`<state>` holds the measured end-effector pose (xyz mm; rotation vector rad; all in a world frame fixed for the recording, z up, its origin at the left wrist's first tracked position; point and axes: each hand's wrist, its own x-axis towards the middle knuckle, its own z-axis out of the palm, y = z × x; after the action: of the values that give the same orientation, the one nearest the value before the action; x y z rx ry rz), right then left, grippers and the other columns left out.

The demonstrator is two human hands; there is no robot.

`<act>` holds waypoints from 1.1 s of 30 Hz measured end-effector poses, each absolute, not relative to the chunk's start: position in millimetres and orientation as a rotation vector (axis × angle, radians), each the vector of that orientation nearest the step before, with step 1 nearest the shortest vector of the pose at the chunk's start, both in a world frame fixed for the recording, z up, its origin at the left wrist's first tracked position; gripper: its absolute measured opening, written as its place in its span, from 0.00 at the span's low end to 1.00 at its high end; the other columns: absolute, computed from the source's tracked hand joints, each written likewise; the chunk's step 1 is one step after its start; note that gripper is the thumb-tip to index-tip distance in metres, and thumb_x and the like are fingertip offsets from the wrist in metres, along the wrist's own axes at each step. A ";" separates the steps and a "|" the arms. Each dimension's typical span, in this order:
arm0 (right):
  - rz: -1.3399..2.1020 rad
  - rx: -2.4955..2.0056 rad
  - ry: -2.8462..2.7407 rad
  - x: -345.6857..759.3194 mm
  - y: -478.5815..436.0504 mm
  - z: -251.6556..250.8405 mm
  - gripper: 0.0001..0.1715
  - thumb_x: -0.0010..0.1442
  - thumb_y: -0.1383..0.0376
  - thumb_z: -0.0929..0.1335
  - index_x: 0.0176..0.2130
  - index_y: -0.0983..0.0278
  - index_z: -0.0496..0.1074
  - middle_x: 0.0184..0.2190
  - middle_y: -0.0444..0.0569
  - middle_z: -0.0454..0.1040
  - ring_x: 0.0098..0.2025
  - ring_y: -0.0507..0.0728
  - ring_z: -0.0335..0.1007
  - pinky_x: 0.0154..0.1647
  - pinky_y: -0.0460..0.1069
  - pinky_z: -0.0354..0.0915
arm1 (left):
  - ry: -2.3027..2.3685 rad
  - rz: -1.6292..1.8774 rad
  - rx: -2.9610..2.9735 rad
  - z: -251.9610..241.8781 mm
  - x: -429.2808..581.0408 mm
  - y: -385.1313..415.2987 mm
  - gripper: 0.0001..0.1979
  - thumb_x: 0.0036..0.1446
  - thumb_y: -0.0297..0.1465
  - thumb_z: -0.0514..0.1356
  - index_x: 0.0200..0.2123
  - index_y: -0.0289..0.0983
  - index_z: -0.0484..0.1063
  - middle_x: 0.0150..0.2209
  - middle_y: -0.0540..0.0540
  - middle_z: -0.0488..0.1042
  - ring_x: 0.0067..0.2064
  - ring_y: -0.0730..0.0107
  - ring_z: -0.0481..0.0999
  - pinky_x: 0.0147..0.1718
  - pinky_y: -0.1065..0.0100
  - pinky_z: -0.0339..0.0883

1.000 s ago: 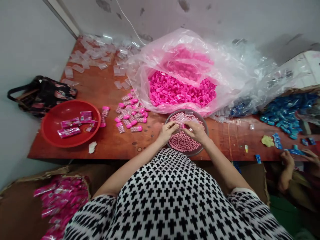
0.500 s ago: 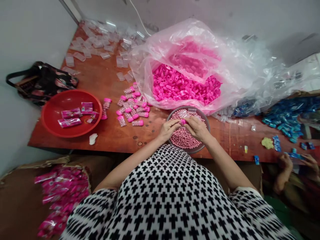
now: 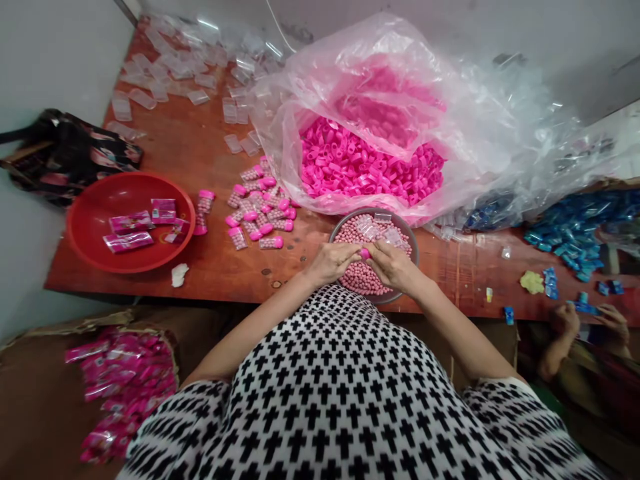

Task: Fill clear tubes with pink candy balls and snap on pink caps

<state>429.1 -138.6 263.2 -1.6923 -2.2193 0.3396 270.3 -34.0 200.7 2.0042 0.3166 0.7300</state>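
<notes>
I work low over a round grey metal bowl [image 3: 373, 211] of small pink pellets [image 3: 360, 279], set at the near edge of the reddish-brown wooden tabletop [image 3: 240, 273], I judge so that everything stays right under my fingers. My right grip [image 3: 395, 267] is closed, pinching a glossy pink plastic cap [image 3: 365, 253] above the pellets. My left grip [image 3: 330, 262] is curled shut beside it, though my fingers hide whatever it holds. Small clear plastic tubes [image 3: 375, 227] lie on the pellets toward the bowl's far side. Just beyond, a clear plastic bag [image 3: 470, 120] of loose pink caps [image 3: 370, 167] lies open within easy reach, and capped, pink-filled tubes [image 3: 257, 213] are scattered left of the bowl.
</notes>
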 end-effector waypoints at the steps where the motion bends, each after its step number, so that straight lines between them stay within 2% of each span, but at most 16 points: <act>1: 0.371 -1.678 -2.222 430.1 -137.3 263.9 0.16 0.67 0.65 0.56 0.49 0.67 0.64 0.32 0.52 0.65 0.31 0.55 0.61 0.32 0.50 0.63 | 0.323 0.698 1.979 201.5 269.9 -34.7 0.12 0.59 0.34 0.56 0.39 0.35 0.77 0.35 0.42 0.80 0.35 0.68 0.78 0.38 0.70 0.70; 4: 0.501 -1.677 -2.130 433.7 -132.0 265.6 0.16 0.66 0.64 0.58 0.47 0.67 0.68 0.31 0.52 0.67 0.31 0.54 0.63 0.33 0.50 0.64 | 0.406 0.621 1.783 202.7 271.8 -37.4 0.13 0.57 0.36 0.58 0.39 0.36 0.78 0.35 0.43 0.80 0.35 0.68 0.78 0.38 0.69 0.70; 7: 0.686 -1.656 -1.750 437.0 -128.7 265.8 0.17 0.62 0.59 0.63 0.49 0.62 0.70 0.36 0.52 0.72 0.38 0.56 0.68 0.41 0.53 0.66 | 0.556 0.601 1.429 200.7 277.0 -37.7 0.17 0.53 0.40 0.61 0.40 0.35 0.78 0.40 0.43 0.80 0.38 0.64 0.78 0.40 0.66 0.71; 9: 0.900 -1.549 -1.392 438.1 -130.5 262.8 0.24 0.57 0.55 0.68 0.52 0.58 0.69 0.43 0.50 0.74 0.43 0.57 0.70 0.47 0.55 0.65 | 0.648 0.629 1.219 198.2 279.6 -35.4 0.20 0.50 0.42 0.63 0.42 0.34 0.77 0.42 0.42 0.79 0.41 0.62 0.78 0.43 0.64 0.70; 11: 1.098 -1.376 -1.051 437.9 -134.5 256.4 0.30 0.52 0.54 0.72 0.54 0.56 0.68 0.45 0.49 0.74 0.45 0.58 0.72 0.49 0.57 0.66 | 0.705 0.654 1.113 195.9 279.8 -32.3 0.21 0.49 0.42 0.64 0.43 0.34 0.77 0.44 0.42 0.78 0.43 0.60 0.77 0.46 0.61 0.69; 14: 1.165 -1.245 -0.698 436.7 -138.8 244.6 0.24 0.50 0.54 0.73 0.46 0.57 0.74 0.39 0.47 0.77 0.41 0.58 0.74 0.47 0.57 0.67 | 0.713 0.627 1.143 193.8 276.7 -29.7 0.20 0.48 0.40 0.65 0.42 0.35 0.78 0.43 0.42 0.79 0.43 0.60 0.77 0.47 0.60 0.68; 17: 1.164 -1.321 -0.576 436.0 -136.6 238.8 0.18 0.47 0.55 0.74 0.38 0.61 0.76 0.36 0.47 0.77 0.40 0.56 0.73 0.47 0.54 0.67 | 0.645 0.623 1.305 193.9 274.1 -31.3 0.16 0.49 0.39 0.64 0.39 0.37 0.79 0.40 0.43 0.80 0.41 0.61 0.77 0.46 0.60 0.69; 21: 1.485 -1.278 -0.520 434.2 -130.5 242.5 0.23 0.47 0.55 0.74 0.42 0.61 0.74 0.42 0.48 0.75 0.44 0.56 0.71 0.47 0.54 0.67 | 0.506 0.678 1.499 196.3 274.5 -35.6 0.11 0.52 0.36 0.63 0.38 0.39 0.80 0.39 0.44 0.79 0.46 0.63 0.75 0.50 0.59 0.67; 24: 1.727 -1.149 -0.444 428.1 -127.9 244.6 0.21 0.50 0.55 0.72 0.42 0.64 0.74 0.40 0.51 0.75 0.43 0.56 0.71 0.46 0.56 0.68 | 0.487 0.693 1.544 196.5 275.3 -38.0 0.11 0.54 0.36 0.62 0.40 0.40 0.79 0.40 0.45 0.79 0.49 0.63 0.73 0.51 0.59 0.66; 27: 1.713 -1.088 -0.352 416.5 -124.7 241.1 0.19 0.48 0.57 0.72 0.38 0.66 0.74 0.35 0.50 0.76 0.39 0.56 0.71 0.44 0.54 0.69 | 0.486 0.696 1.543 196.9 275.8 -39.7 0.12 0.55 0.36 0.61 0.40 0.40 0.79 0.40 0.45 0.78 0.48 0.64 0.73 0.51 0.59 0.67; 33: 1.437 -1.077 -0.165 386.4 -117.1 222.0 0.12 0.46 0.59 0.69 0.30 0.64 0.73 0.28 0.45 0.74 0.31 0.53 0.68 0.36 0.51 0.70 | 0.533 0.660 1.539 201.5 276.7 -39.6 0.11 0.55 0.36 0.60 0.38 0.39 0.79 0.41 0.45 0.79 0.46 0.64 0.76 0.51 0.59 0.68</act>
<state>386.4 -117.1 222.0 -1.0771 -0.1654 1.4370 276.7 -39.6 201.5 1.5394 0.5325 0.6603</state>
